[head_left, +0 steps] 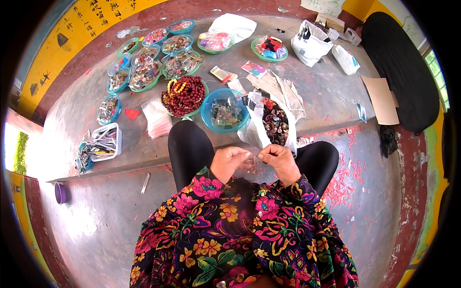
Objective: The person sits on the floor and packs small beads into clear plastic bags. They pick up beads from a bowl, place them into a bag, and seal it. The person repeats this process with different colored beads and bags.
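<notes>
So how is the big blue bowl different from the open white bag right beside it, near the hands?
The blue bowl is round and looks stiff, while the white bag looks floppy and creased. The bowl holds shiny clear packets, but the bag holds loose, mostly dark, curved pieces. Both are open at the top and hold lots of small things.

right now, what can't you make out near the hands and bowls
All in the head view:
What, if anything, is inside the clear plastic between the left hand and right hand: too small and blurred.
The near edge of the white bag: partly hidden by the right hand.
What the packets in the blue bowl contain: too small.
The blue bowl's bottom: covered by those packets.
</notes>
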`<action>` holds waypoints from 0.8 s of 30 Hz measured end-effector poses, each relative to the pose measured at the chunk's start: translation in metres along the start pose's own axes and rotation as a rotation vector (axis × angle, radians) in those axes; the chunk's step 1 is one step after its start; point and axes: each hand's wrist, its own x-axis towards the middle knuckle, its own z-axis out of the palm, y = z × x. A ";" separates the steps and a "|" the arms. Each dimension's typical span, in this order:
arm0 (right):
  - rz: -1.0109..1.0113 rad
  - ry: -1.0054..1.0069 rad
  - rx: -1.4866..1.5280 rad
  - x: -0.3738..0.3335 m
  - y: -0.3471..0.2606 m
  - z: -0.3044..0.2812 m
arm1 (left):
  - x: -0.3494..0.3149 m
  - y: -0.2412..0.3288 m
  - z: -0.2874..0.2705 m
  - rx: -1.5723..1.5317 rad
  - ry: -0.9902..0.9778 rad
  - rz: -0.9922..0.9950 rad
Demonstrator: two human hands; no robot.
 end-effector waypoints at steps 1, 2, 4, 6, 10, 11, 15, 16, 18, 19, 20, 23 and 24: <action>-0.007 -0.012 0.042 0.000 -0.001 0.000 | 0.001 -0.001 -0.002 -0.019 -0.009 -0.010; -0.016 -0.025 0.083 0.001 -0.001 0.001 | 0.002 -0.002 -0.003 -0.038 -0.020 -0.018; 0.014 -0.024 0.058 0.001 -0.001 -0.003 | 0.003 -0.003 -0.003 -0.053 -0.051 -0.029; 0.028 -0.011 0.038 0.001 -0.001 -0.006 | 0.002 -0.001 -0.001 -0.080 -0.057 -0.025; 0.022 0.016 0.000 0.000 0.001 -0.009 | 0.001 0.009 0.007 -0.129 -0.034 -0.018; 0.019 0.016 -0.009 0.000 0.000 -0.008 | 0.002 0.011 0.007 -0.134 -0.028 -0.026; -0.029 0.011 -0.035 -0.001 -0.006 -0.001 | 0.007 0.010 0.005 0.007 -0.080 -0.105; -0.046 -0.001 -0.067 -0.001 -0.007 0.001 | 0.007 0.008 0.004 0.005 -0.073 -0.103; -0.064 -0.016 -0.103 -0.001 -0.006 0.001 | 0.007 0.005 0.003 0.010 -0.057 -0.084; -0.065 -0.022 -0.106 -0.001 -0.004 0.001 | 0.007 0.004 0.003 0.017 -0.046 -0.067; -0.065 -0.027 -0.108 -0.001 -0.002 0.001 | 0.007 0.004 0.002 0.024 -0.034 -0.051; -0.093 -0.003 -0.125 -0.003 -0.003 0.003 | 0.007 0.002 0.001 0.041 -0.034 -0.032; -0.109 0.007 -0.104 -0.003 -0.003 0.004 | 0.007 0.004 0.000 0.069 -0.033 -0.032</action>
